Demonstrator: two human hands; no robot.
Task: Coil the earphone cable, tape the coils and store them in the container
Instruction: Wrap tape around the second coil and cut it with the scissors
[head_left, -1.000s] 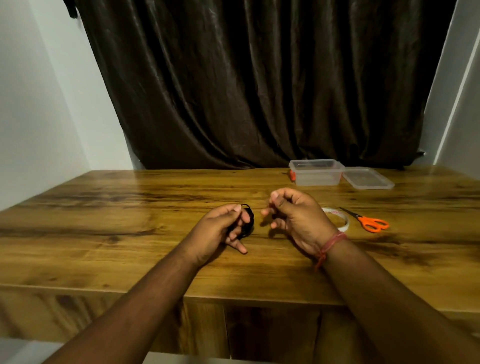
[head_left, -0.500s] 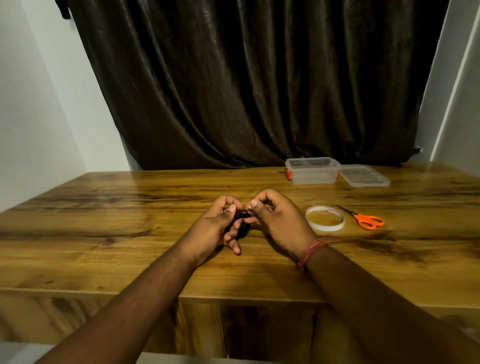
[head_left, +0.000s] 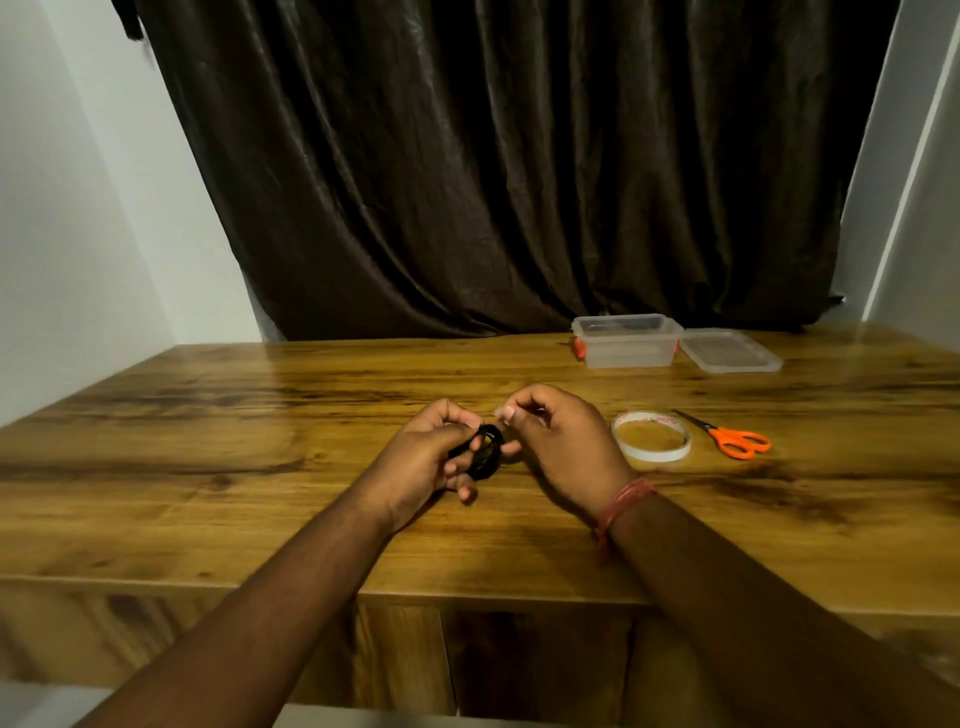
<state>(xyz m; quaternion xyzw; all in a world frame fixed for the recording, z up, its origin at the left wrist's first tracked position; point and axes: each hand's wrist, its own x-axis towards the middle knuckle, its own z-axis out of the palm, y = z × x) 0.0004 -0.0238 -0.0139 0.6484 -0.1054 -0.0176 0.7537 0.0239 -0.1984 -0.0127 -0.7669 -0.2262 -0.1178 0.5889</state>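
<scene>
Right hand (head_left: 563, 447), fingertips pinched together on something too small to identify, has backed slightly off the coiled earphone cable (head_left: 483, 451) gripped by left hand (head_left: 423, 462); taping apparently under way.

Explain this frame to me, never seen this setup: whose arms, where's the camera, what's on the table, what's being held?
There is no robot here: a person wears one wide-angle camera on the head, looking forward and down, so both arms reach in from the bottom of the picture. The left hand grips the coiled black earphone cable just above the wooden table. The right hand sits beside the coil with thumb and forefinger pinched together; it may be holding a small piece of clear tape, but that is too faint to confirm. To the right lie a tape roll and orange-handled scissors. Further back stands the open clear container, with its lid flat beside it. A dark curtain hangs behind.
</scene>
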